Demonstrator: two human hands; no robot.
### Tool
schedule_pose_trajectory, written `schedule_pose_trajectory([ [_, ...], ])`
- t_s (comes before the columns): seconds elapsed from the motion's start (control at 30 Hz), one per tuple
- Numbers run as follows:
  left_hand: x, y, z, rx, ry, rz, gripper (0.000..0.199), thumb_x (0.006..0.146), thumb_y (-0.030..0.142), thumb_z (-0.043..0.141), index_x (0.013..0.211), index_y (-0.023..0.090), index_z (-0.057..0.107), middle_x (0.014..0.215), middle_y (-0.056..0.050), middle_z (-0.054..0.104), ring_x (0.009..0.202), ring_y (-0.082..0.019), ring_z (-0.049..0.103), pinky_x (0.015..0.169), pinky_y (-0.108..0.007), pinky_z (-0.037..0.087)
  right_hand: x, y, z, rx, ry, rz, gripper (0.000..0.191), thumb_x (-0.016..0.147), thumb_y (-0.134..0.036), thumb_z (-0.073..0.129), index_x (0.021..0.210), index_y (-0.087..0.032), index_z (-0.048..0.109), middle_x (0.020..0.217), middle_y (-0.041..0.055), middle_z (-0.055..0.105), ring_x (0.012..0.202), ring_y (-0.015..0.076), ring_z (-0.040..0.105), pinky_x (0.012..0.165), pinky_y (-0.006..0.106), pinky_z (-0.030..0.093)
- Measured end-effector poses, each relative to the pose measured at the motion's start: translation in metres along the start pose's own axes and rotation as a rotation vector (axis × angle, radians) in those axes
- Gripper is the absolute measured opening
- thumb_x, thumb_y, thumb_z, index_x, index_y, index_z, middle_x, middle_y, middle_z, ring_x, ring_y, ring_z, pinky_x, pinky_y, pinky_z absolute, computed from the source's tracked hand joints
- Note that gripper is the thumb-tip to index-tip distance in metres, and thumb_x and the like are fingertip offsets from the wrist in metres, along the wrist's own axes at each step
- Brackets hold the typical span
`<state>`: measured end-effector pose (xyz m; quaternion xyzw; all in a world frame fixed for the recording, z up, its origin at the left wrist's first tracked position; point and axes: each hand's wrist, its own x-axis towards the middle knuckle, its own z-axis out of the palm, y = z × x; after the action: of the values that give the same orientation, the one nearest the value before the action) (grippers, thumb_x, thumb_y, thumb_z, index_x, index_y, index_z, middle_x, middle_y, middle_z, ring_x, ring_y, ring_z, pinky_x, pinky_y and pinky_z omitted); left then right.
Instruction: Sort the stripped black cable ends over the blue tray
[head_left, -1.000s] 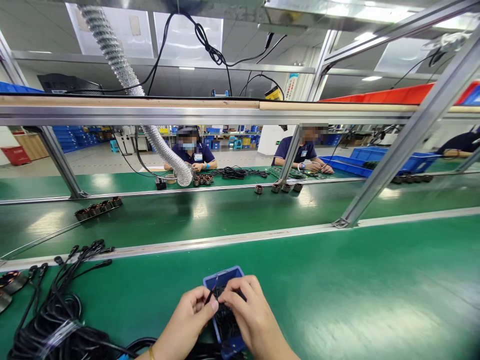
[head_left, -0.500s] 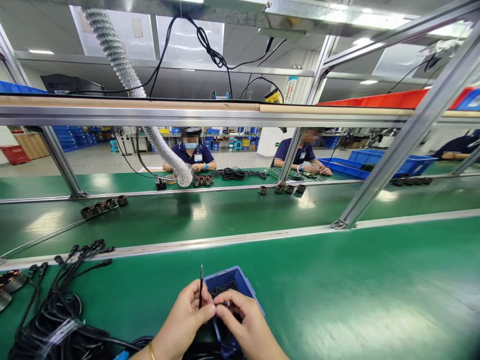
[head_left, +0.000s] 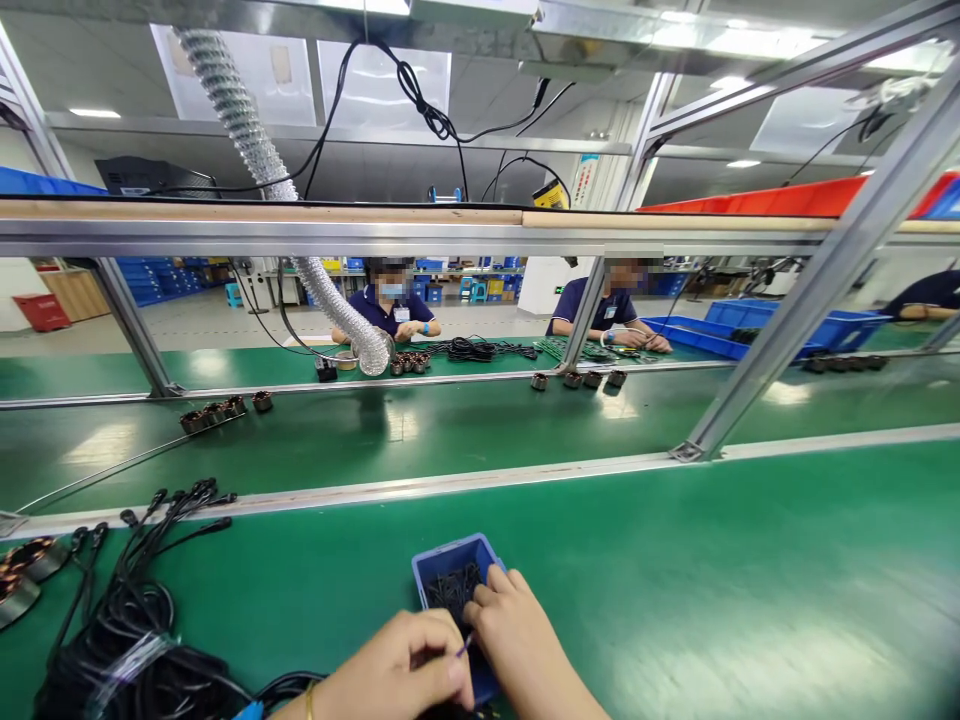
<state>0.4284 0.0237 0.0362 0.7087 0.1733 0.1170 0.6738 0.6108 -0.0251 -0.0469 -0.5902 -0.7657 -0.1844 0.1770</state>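
My left hand (head_left: 405,665) is closed, thumb against curled fingers, in front of the blue bin (head_left: 450,545). A thin wire (head_left: 465,645) with a dark purplish end sticks out from its pinch. Small black pieces (head_left: 454,590), too fine to name, lie inside the bin. Over the bin's right side, my right hand (head_left: 514,620) has its fingers curled, the tips down by these black pieces. Whatever those fingertips hold is hidden. The two hands are close together, almost touching at the wire.
A bundle of black cables (head_left: 127,640) lies at left, with copper-wound rings (head_left: 30,570) beside it. Beyond a metal rail (head_left: 360,488), more rings (head_left: 217,412) stand on a green surface. A slanted metal post (head_left: 787,280) rises at right. Two co-workers (head_left: 394,305) sit opposite.
My left hand has lowered; the black wire that stood upright in it now points toward the right hand. My right hand has parted from the left fingertips and shifted right over the bin.
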Motion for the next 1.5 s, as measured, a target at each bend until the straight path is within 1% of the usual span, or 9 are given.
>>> schedule_pose_trajectory([
  [0.1, 0.008, -0.017, 0.002, -0.245, 0.253, -0.056, 0.034, 0.078, 0.050, 0.065, 0.083, 0.016, 0.062, 0.062, 0.003, 0.051, 0.049, -0.010, 0.046, 0.047, -0.023, 0.035, 0.000, 0.001, -0.002, 0.100, 0.062, 0.015, 0.025, 0.088, -0.019, 0.062, 0.063, -0.024, 0.064, 0.059, 0.0020, 0.062, 0.063, 0.0211, 0.055, 0.056, 0.034, 0.037],
  [0.17, 0.013, -0.025, 0.001, -0.400, 0.386, -0.063, 0.037, 0.071, 0.047, 0.072, 0.086, 0.017, 0.058, 0.061, 0.005, 0.052, 0.043, -0.007, 0.044, 0.042, -0.021, 0.030, -0.001, 0.005, -0.002, 0.208, 0.114, 0.033, 0.028, 0.096, -0.026, 0.052, 0.071, -0.025, 0.065, 0.064, 0.0020, 0.063, 0.063, 0.0204, 0.055, 0.056, 0.033, 0.039],
  [0.27, 0.017, -0.029, 0.000, -0.551, 0.461, -0.058, 0.037, 0.063, 0.042, 0.077, 0.078, 0.017, 0.054, 0.063, 0.003, 0.055, 0.045, -0.006, 0.045, 0.044, -0.022, 0.028, -0.001, 0.010, 0.002, 0.324, 0.182, 0.057, 0.035, 0.100, -0.036, 0.040, 0.077, -0.026, 0.064, 0.068, 0.0027, 0.062, 0.062, 0.0203, 0.056, 0.056, 0.032, 0.044],
  [0.37, 0.017, -0.027, 0.000, -0.537, 0.501, -0.082, 0.032, 0.061, 0.037, 0.076, 0.074, 0.016, 0.055, 0.058, 0.004, 0.053, 0.046, -0.006, 0.043, 0.047, -0.022, 0.027, 0.000, 0.008, 0.001, 0.395, 0.184, 0.070, 0.029, 0.100, -0.035, 0.041, 0.084, -0.027, 0.064, 0.074, 0.0037, 0.064, 0.064, 0.0204, 0.058, 0.058, 0.031, 0.047],
  [0.5, 0.015, -0.030, 0.000, -0.381, 0.492, -0.139, 0.027, 0.063, 0.036, 0.071, 0.073, 0.016, 0.056, 0.051, 0.005, 0.049, 0.047, -0.008, 0.042, 0.048, -0.023, 0.027, 0.005, -0.005, -0.016, 0.584, 0.157, 0.128, 0.016, 0.097, -0.027, 0.048, 0.089, -0.026, 0.061, 0.080, 0.0030, 0.065, 0.072, 0.0194, 0.061, 0.065, 0.029, 0.051],
  [0.7, 0.013, -0.033, -0.003, -0.280, 0.452, -0.125, 0.013, 0.069, 0.030, 0.057, 0.068, 0.017, 0.054, 0.052, 0.006, 0.044, 0.048, -0.008, 0.037, 0.048, -0.022, 0.023, 0.011, -0.017, -0.039, 0.734, 0.232, 0.323, 0.018, 0.098, -0.021, 0.043, 0.086, -0.023, 0.056, 0.080, 0.0023, 0.062, 0.075, 0.0183, 0.059, 0.068, 0.028, 0.049],
  [1.0, 0.011, -0.027, -0.003, -0.118, 0.455, -0.099, 0.020, 0.075, 0.037, 0.058, 0.071, 0.018, 0.052, 0.056, 0.006, 0.042, 0.055, -0.011, 0.039, 0.052, -0.023, 0.028, 0.009, -0.018, -0.046, 0.720, 0.251, 0.285, 0.013, 0.095, -0.016, 0.047, 0.088, -0.023, 0.055, 0.081, 0.0026, 0.059, 0.077, 0.0182, 0.056, 0.067, 0.027, 0.046],
  [1.23, 0.010, -0.028, -0.001, -0.117, 0.448, -0.054, 0.027, 0.077, 0.042, 0.065, 0.069, 0.017, 0.054, 0.058, 0.006, 0.042, 0.056, -0.010, 0.038, 0.053, -0.023, 0.029, 0.011, -0.021, -0.048, 0.693, 0.281, 0.258, 0.013, 0.094, -0.015, 0.047, 0.086, -0.022, 0.054, 0.077, 0.0017, 0.059, 0.072, 0.0178, 0.055, 0.065, 0.028, 0.045],
  [1.5, 0.015, -0.034, -0.002, -0.133, 0.481, -0.078, 0.042, 0.068, 0.054, 0.074, 0.076, 0.014, 0.064, 0.059, 0.005, 0.048, 0.052, -0.010, 0.043, 0.050, -0.022, 0.033, 0.009, -0.021, -0.042, 0.610, 0.290, 0.217, 0.012, 0.092, -0.014, 0.055, 0.089, -0.022, 0.063, 0.077, 0.0023, 0.063, 0.072, 0.0181, 0.058, 0.068, 0.030, 0.046],
])
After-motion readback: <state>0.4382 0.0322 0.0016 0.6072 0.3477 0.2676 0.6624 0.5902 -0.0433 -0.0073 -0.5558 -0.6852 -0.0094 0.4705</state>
